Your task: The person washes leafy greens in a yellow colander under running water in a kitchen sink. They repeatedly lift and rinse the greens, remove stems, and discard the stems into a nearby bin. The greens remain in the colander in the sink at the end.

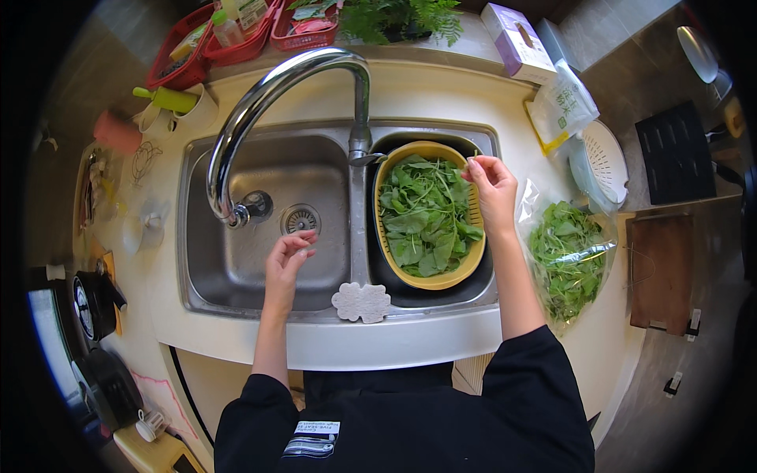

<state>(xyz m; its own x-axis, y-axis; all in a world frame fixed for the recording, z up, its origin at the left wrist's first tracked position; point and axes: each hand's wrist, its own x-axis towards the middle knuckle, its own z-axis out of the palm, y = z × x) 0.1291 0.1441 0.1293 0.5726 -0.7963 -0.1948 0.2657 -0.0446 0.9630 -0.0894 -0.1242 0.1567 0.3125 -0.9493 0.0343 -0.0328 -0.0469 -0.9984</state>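
Note:
My right hand point(494, 188) is above the right rim of a yellow colander point(436, 284), thumb and fingertips pinched on a small piece of green stem point(475, 153). Leafy greens point(427, 216) with long stems fill the colander, which sits in the right basin of the steel sink. Over the front of the left basin point(236, 284), my left hand point(287, 263) has its fingers loosely curled and apart, with nothing visible in it. A clear plastic bag point(603, 236) with more greens point(568, 254) lies on the counter beside my right forearm.
A chrome faucet point(254, 100) arches over the left basin. On the sink's front edge lies a grey cloud-shaped pad point(361, 303). Red baskets point(304, 38), a fern point(402, 20) and a purple-white box point(519, 44) line the back. A white strainer point(603, 159) stands at the right.

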